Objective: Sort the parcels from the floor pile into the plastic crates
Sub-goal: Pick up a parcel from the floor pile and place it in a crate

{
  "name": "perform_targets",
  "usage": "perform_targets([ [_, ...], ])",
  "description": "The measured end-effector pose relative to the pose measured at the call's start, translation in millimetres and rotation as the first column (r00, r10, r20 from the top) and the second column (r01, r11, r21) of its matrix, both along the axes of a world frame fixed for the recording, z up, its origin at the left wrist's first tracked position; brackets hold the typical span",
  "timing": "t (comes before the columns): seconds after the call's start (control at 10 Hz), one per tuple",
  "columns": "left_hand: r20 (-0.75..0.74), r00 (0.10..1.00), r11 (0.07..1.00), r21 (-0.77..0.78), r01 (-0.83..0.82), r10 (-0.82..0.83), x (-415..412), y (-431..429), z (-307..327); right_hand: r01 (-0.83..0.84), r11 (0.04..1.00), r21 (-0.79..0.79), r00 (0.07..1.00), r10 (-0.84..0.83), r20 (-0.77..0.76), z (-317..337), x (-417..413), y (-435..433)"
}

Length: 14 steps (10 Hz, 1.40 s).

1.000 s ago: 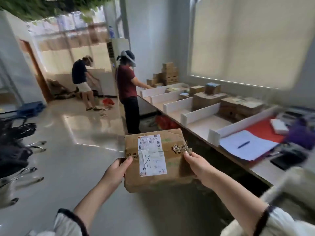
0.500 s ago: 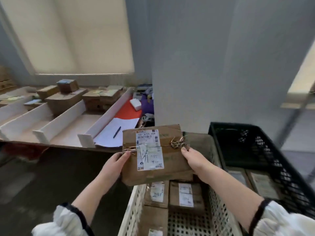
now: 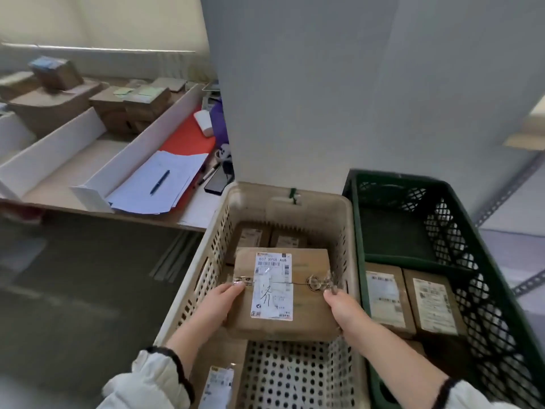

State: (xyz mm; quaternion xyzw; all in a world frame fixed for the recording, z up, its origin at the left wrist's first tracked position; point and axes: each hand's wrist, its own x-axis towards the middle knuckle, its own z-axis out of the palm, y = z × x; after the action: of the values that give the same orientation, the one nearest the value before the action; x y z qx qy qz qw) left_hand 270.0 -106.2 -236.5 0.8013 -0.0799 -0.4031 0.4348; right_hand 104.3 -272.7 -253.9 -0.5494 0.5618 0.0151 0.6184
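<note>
— So, what have your hands got?
— Both grip one thing. My left hand (image 3: 219,305) pinches the left edge of a flat brown cardboard parcel (image 3: 311,315), thumb on top, fingers curled beneath. My right hand (image 3: 343,309) does the same at the right edge, thumb just beside a knot of twine.
— Which way up is it?
— Level, with its white printed label (image 3: 271,286) facing me and a handwritten mark across it.
— And where is it?
— Between the walls of the beige perforated plastic crate (image 3: 349,231), over its middle. Whether it rests on anything below, I cannot tell.
— Anything else in there?
— Two labelled cardboard parcels (image 3: 250,237) lie at the far end, and another (image 3: 219,382) lies in the near left corner. Just beside the crate's right wall stands a dark green lattice plastic crate (image 3: 413,176), with two more labelled parcels (image 3: 386,293) flat inside.
— Beyond the crates?
— To the left is a pale wooden surface (image 3: 73,171) with white dividers (image 3: 53,152), brown boxes (image 3: 132,107) between them, and a blue pen (image 3: 159,183) lying on loose white papers (image 3: 141,199).
</note>
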Motion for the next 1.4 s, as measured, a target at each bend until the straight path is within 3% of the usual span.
perform_targets([
  [0.2, -0.239, 0.968, 0.970, 0.206, 0.127, -0.076, -11.0, 24.9, -79.4, 0.061, 0.997, 0.043, 0.974, -0.050, -0.220, -75.6, -14.3, 38.0],
  [0.4, -0.300, 0.937, 0.932, 0.252, 0.261, -0.181, -13.4, 32.3, -133.4, 0.089, 0.992, 0.093, 0.917, -0.045, -0.397, -132.7, -21.2, 49.2],
  [0.7, -0.169, 0.947, 0.867, 0.383, 0.319, -0.274, -8.8, 22.6, -187.3, 0.077, 0.972, 0.222, 0.876, 0.040, -0.481, -173.6, -6.8, 44.3],
  [1.0, -0.034, 0.952, 0.824, 0.491, 0.281, -0.304, -8.5, 14.6, -216.7, 0.185, 0.963, 0.194, 0.829, -0.047, -0.558, -200.8, 1.5, 45.7],
  [1.4, 0.157, 0.798, 0.638, 0.696, 0.329, -0.582, -17.5, 7.4, -236.3, 0.259, 0.951, 0.166, 0.792, -0.111, -0.601, -233.5, 2.0, 47.6],
])
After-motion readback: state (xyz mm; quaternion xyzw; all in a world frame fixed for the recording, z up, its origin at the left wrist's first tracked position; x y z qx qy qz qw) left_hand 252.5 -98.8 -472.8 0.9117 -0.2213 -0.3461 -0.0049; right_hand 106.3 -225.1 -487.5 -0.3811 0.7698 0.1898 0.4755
